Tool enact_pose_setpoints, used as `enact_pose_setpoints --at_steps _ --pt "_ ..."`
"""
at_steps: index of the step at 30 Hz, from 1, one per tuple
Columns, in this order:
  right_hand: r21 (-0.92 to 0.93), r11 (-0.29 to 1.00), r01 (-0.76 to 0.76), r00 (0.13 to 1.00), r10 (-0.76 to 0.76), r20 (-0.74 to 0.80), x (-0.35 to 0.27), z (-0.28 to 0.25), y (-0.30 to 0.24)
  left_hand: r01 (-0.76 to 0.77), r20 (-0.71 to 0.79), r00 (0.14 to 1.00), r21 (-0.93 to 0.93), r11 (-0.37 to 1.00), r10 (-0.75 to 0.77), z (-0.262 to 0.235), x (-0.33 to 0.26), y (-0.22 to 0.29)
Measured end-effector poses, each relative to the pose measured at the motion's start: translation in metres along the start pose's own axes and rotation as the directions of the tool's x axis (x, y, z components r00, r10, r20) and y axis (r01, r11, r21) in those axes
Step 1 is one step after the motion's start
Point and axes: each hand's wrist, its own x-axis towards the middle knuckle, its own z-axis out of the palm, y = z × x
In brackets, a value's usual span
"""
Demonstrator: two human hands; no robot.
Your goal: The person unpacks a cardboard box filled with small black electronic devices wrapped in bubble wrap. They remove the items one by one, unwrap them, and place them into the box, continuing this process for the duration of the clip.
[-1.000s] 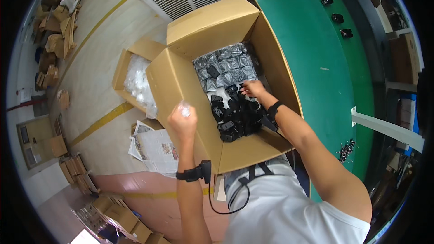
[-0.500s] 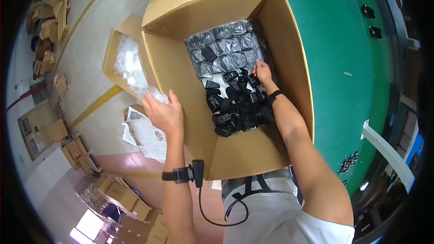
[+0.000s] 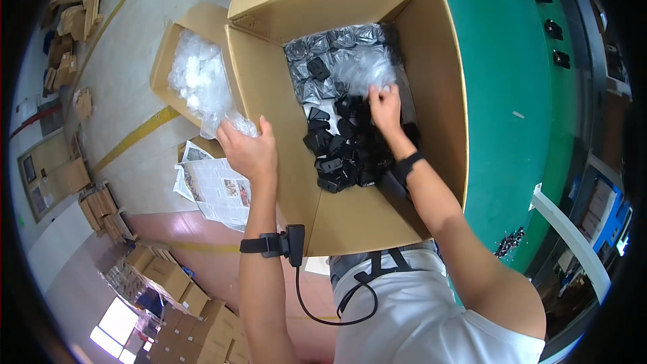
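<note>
A deep cardboard box [image 3: 350, 226] stands open in front of me. Its far part holds rows of wrapped pieces under clear plastic [image 3: 317, 91], with a single black piece [image 3: 318, 68] lying on top. Loose black plastic parts [image 3: 337, 162] are heaped in its near part. Inside the box, my right hand [image 3: 385, 109] pinches a clear plastic bag [image 3: 364, 71], which is smeared by motion. At the box's left wall, my left hand [image 3: 249, 154] has its fingers closed on crumpled clear plastic bags [image 3: 240, 123].
Left of the deep box, a smaller open carton [image 3: 162, 84] is filled with clear plastic bags [image 3: 199, 74]. A newspaper [image 3: 219, 192] lies nearer me. On the green surface [image 3: 502, 47] at the right are several black parts [image 3: 553, 29] in a row.
A clear plastic bag now shows in my right hand, which was among the black parts without one visible. My left hand stays on its bags. The whole view has shifted slightly.
</note>
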Motion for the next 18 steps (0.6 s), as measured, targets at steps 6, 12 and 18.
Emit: enact_pose_setpoints --at_steps 6,12,18 --pt "-0.509 0.844 -0.17 0.772 0.435 0.463 0.036 0.042 0.028 -0.002 0.027 1.0 -0.022 1.0 0.002 0.0 0.003 0.007" --pt "-0.142 0.67 -0.728 0.167 0.375 0.912 0.0 0.025 0.039 0.039 0.031 0.999 -0.046 0.998 -0.037 -0.002 0.0 0.002" --pt "0.053 0.55 -0.833 0.433 0.589 0.682 -0.012 0.07 0.056 -0.011 -0.001 1.0 -0.072 0.997 0.011 -0.001 0.003 0.008"
